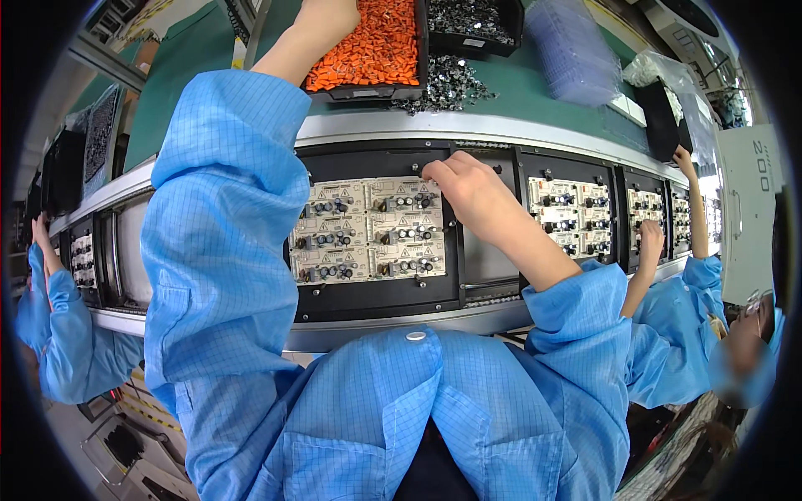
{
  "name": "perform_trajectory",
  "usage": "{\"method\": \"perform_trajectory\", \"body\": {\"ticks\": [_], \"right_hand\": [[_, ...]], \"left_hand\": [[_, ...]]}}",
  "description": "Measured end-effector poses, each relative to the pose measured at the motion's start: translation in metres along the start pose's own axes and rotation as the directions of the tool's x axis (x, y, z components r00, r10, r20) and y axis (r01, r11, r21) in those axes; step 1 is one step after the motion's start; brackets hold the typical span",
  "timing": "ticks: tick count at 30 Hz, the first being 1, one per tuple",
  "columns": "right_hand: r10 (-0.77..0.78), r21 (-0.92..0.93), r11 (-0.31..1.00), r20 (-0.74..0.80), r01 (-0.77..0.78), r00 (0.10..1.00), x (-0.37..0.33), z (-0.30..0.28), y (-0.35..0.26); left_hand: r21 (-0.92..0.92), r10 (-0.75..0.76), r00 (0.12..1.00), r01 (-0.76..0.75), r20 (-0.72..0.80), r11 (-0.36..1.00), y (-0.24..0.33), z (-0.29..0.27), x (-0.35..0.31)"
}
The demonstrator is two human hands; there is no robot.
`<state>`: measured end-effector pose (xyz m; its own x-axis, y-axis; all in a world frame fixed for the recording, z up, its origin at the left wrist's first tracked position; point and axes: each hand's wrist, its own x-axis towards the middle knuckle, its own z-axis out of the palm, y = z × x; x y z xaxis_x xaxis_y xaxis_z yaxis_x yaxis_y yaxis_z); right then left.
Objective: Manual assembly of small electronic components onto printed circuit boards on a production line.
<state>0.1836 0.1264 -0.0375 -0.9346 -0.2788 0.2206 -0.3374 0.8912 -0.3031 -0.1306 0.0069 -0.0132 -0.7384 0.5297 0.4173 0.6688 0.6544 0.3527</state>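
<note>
My left hand reaches up to the left side of a black bin full of small orange components; its fingers run out of the picture at the top. Over the upper right corner of a circuit board panel, my right hand has its fingers curled together. Whatever those fingertips pinch, if anything, is too small to make out. The panel lies in a black carrier frame and bears rows of capacitors and other parts. My left sleeve hides its left edge.
Past the carrier rail, a second bin holds dark metallic parts, with a loose pile spilled beside it. Clear plastic trays are stacked farther right. More panels sit along the line. Co-workers in blue work at both sides.
</note>
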Motion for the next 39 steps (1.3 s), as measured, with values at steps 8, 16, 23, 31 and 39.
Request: {"method": "perform_trajectory", "body": {"ticks": [8,16,23,31,39], "right_hand": [[0.099,0.034,0.994,0.055,-0.101,0.994,0.001,0.0,0.0],[0.145,0.108,0.983,0.061,-0.151,0.988,0.002,-0.001,0.006],[0.114,0.078,0.99,0.09,-0.121,0.989,0.008,-0.004,0.001],[0.131,0.187,0.973,0.038,-0.136,0.991,0.014,-0.014,-0.012],[0.051,0.553,0.829,-0.217,0.08,0.975,0.007,-0.006,-0.075]], "left_hand": [[-0.141,-0.188,0.967,0.213,0.174,0.967,0.038,-0.058,-0.025],[-0.459,-0.048,0.935,0.217,0.352,0.862,0.052,-0.1,-0.08],[-0.537,-0.059,0.914,0.287,0.401,0.793,0.006,-0.105,-0.165],[-0.72,-0.119,0.769,0.633,0.628,0.285,-0.012,-0.094,-0.248],[-0.667,0.149,0.67,0.741,0.728,-0.077,0.06,-0.092,-0.268]]}}
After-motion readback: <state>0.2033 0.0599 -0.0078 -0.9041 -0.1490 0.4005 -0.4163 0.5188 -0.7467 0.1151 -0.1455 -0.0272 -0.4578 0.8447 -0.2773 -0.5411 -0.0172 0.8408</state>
